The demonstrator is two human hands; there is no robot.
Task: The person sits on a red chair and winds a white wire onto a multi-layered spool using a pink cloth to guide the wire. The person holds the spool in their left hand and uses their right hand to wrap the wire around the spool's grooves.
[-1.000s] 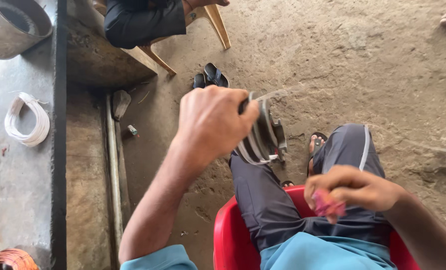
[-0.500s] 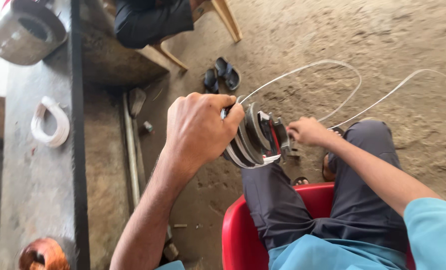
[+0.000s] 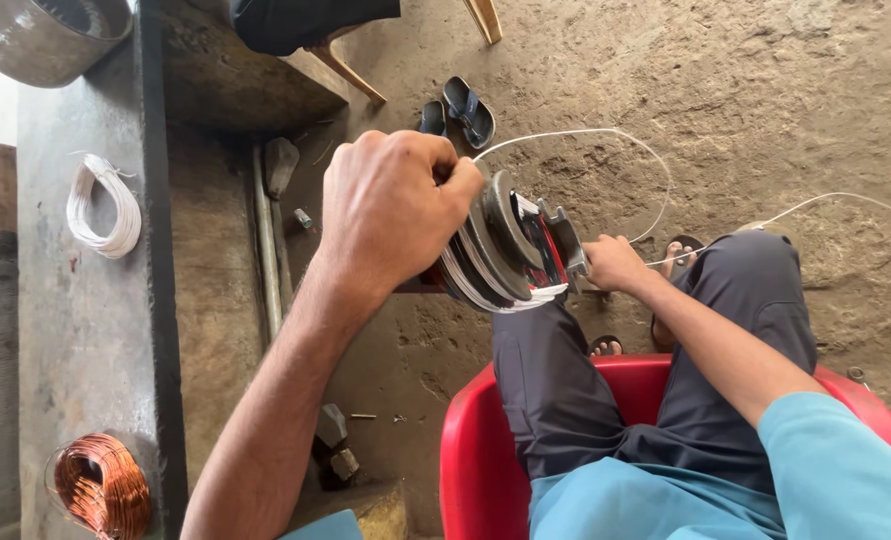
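Two hands are at work on one winding spool, which sits just above our knees near the middle of the view. Our left hand is clenched around a handle on the spool's near side, at about 9 o'clock from it, knuckles up. Our right hand is closed on the spool's far side at 3 o'clock, pinching the white wire that loops out toward 1 o'clock over the dirt floor and comes back to the fingers. The spool shows grey discs, white windings along its lower edge and a red part facing the right hand. We sit on a red plastic chair, legs in dark trousers. On the grey bench at 9 o'clock lies a coil of white wire; a copper wire coil rests at 7 o'clock and a metal bowl at 11 o'clock. A pair of dark sandals lies on the floor at 12 o'clock
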